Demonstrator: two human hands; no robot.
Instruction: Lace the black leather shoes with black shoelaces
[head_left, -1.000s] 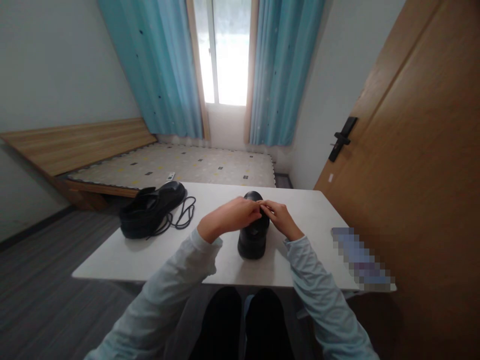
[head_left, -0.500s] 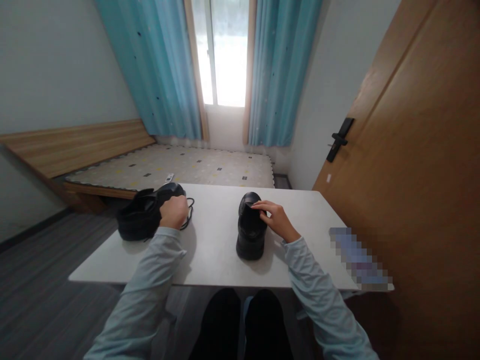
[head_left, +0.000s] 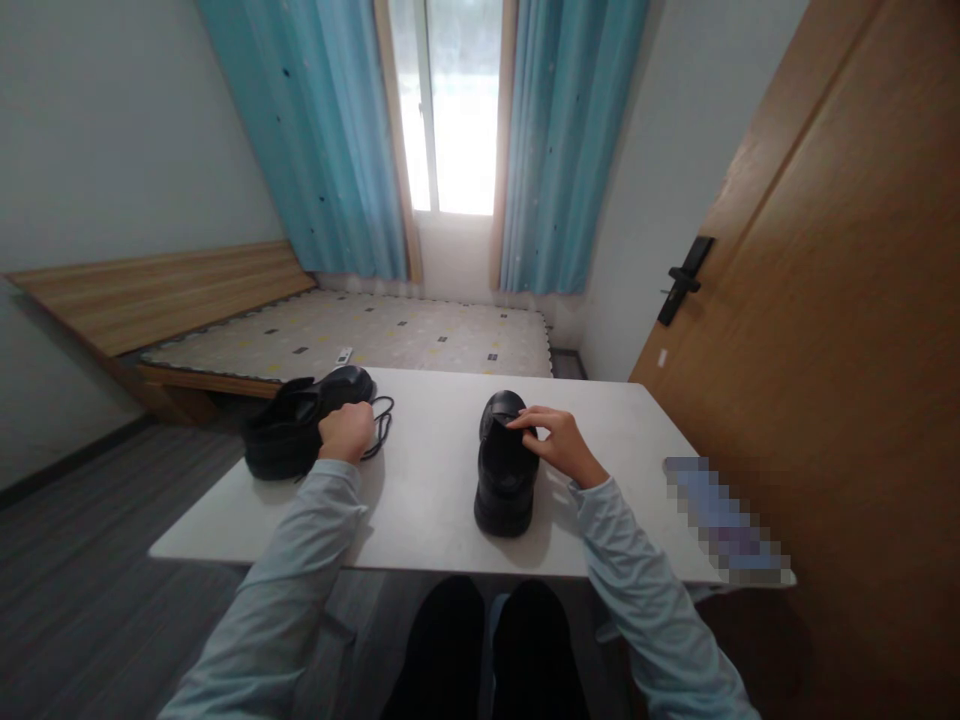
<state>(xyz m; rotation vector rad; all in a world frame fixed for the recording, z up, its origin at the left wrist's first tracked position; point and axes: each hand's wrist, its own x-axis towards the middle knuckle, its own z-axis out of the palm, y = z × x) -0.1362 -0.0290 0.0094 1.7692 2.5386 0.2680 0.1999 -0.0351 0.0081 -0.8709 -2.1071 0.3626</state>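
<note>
shoes: 2, black, the left shoe (head_left: 300,436) and the right shoe (head_left: 507,466). lace (head_left: 379,432): 1, loose, black. desk (head_left: 427,500): 1, white. hands: 2, the left hand (head_left: 346,432) and the right hand (head_left: 556,442). bed (head_left: 352,335): 1. curtains: 2, blue. door (head_left: 825,330): 1, wooden.

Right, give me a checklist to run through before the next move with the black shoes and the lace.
1. Left hand on the loose black shoelace beside the black leather shoe on the left: ok.
2. Lace actually pinched in the left hand: cannot tell.
3. Right hand holding the tongue of the black leather shoe in the middle: ok.
4. Middle shoe flat on the white table: ok.
5. Middle shoe's eyelets free of lace: cannot tell.
</note>
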